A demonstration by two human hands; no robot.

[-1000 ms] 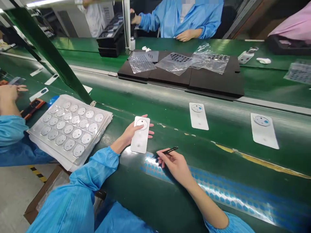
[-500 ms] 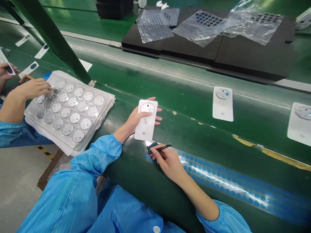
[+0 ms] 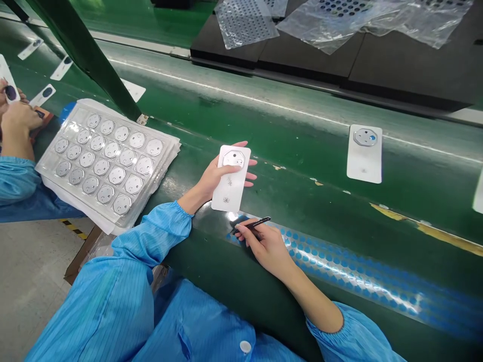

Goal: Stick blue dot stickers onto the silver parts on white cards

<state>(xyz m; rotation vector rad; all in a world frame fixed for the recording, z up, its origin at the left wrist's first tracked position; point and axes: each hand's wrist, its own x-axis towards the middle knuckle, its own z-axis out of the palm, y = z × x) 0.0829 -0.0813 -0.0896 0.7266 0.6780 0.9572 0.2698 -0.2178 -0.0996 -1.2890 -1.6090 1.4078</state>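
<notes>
While the left hand [image 3: 210,182] held the panel [image 3: 227,188] — thumb on top, fingers beneath, long axis running forward — the right hand [image 3: 270,246] pinched a black tool [image 3: 261,221], tip low at the left end of the sheet [image 3: 320,261], panel just up-left of it. Panel was flat, white, round-cornered; disc [image 3: 234,160] octagonal. Sheet was glossy blue-dotted film, on green counter [image 3: 226,291].

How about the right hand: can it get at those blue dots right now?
Probably yes: the right hand is over the clear sheet, its slim black tool pointing towards one end of the blue dots. The left hand holds a white plate, seemingly out of the way.
</notes>
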